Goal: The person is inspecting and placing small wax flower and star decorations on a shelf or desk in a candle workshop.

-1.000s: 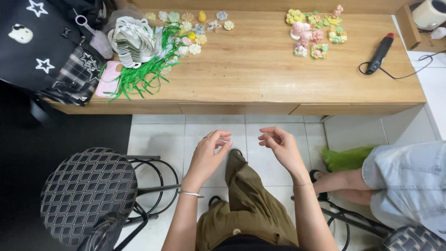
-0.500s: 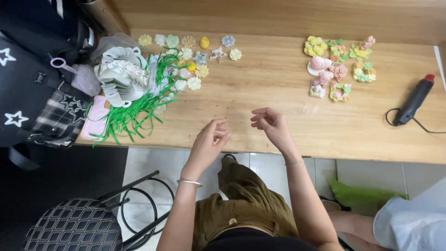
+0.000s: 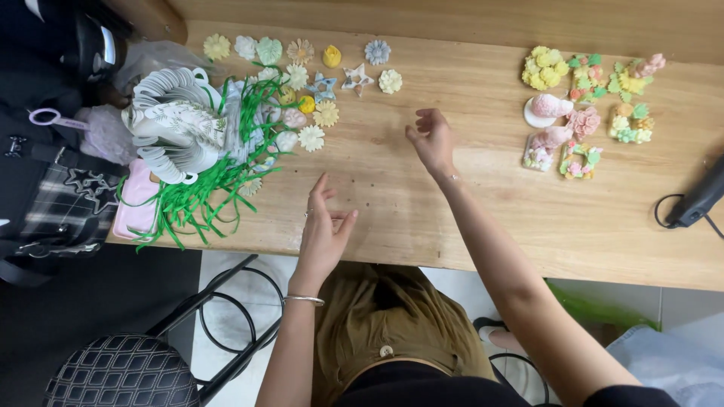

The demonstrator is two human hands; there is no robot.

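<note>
My left hand [image 3: 323,230] hovers over the near part of the wooden table [image 3: 467,196], fingers spread and empty. My right hand [image 3: 431,139] reaches further out over the table's middle, fingers loosely curled with nothing in them. Ahead of it lie several small pastel flower pieces [image 3: 317,113], among them a cream one [image 3: 390,81] and a star-shaped one [image 3: 357,78]. A bundle of green strips [image 3: 204,192] and a stack of white patterned paper fans [image 3: 177,124] sit at the left.
Colourful flower clusters [image 3: 581,113] lie at the right. A black glue gun [image 3: 697,197] with its cord rests at the right edge. A dark bag [image 3: 53,203] hangs at the left. A black wire stool [image 3: 124,373] stands below.
Both hands have moved from above my lap forward over the table. The right hand has stretched out towards the small flowers, and the view has shifted closer to the table.
</note>
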